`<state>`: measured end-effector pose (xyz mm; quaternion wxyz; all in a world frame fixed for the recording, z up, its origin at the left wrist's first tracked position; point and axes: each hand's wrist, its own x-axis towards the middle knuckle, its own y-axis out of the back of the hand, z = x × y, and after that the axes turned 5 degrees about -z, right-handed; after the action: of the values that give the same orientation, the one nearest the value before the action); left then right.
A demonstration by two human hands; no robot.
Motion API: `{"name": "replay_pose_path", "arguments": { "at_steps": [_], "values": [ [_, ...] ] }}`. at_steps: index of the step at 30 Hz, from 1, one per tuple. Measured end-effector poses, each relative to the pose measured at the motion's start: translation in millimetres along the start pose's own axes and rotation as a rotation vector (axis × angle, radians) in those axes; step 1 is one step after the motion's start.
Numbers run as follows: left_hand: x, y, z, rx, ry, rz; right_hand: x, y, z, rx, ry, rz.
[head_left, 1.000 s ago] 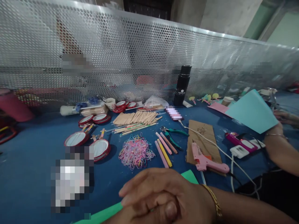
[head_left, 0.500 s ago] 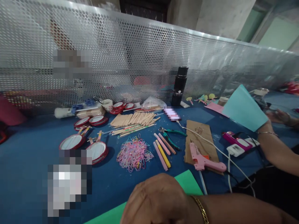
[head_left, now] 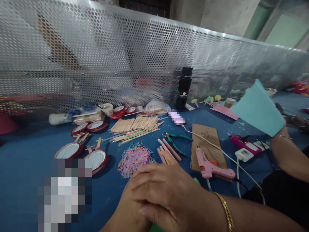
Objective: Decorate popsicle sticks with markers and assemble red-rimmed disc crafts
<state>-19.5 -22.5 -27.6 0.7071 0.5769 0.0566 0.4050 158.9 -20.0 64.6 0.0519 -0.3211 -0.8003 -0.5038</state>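
My right hand (head_left: 173, 188), with a gold bracelet at its wrist, lies across my left hand (head_left: 129, 203), its fingers wrapped over the left's back. The left hand's fingers are mostly hidden beneath. Under both hands lies a green sheet (head_left: 196, 180), of which only scraps show. Just beyond, partly covered by a raised fingertip, are several pastel sticks (head_left: 172, 149). A heap of colourful rubber bands (head_left: 135, 158) borders the hands on the left. To the right, a pink glue gun (head_left: 210, 167) rests on a cardboard piece (head_left: 205, 133).
Green-handled pliers (head_left: 177, 146), wooden sticks (head_left: 137, 123), a phone (head_left: 176, 117) and a black bottle (head_left: 183, 90) stand or lie farther back. Red-rimmed round pieces (head_left: 96, 161) are at left. At right, a co-worker's arm (head_left: 287, 154) holds a light-blue sheet (head_left: 259, 109) near a power strip (head_left: 245, 153).
My right hand has turned and come down over my left hand, which now shows. The green sheet is more covered. The co-worker's blue sheet has shifted slightly right.
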Motion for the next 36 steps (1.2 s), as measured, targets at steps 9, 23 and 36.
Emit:
{"name": "replay_pose_path", "arguments": {
  "at_steps": [9, 23, 36],
  "values": [
    [21, 33.8, 25, 0.066, -0.219, 0.310, 5, 8, -7, -0.023, 0.005, -0.163],
    [19, 7.8, 21, -0.048, -0.007, -0.077, -16, 25, 3, -0.049, -0.216, -0.200],
    [22, 9.7, -4, 0.385, 0.214, -0.148, 109, 23, 99, -0.337, -0.210, -0.299]
  ]
}}
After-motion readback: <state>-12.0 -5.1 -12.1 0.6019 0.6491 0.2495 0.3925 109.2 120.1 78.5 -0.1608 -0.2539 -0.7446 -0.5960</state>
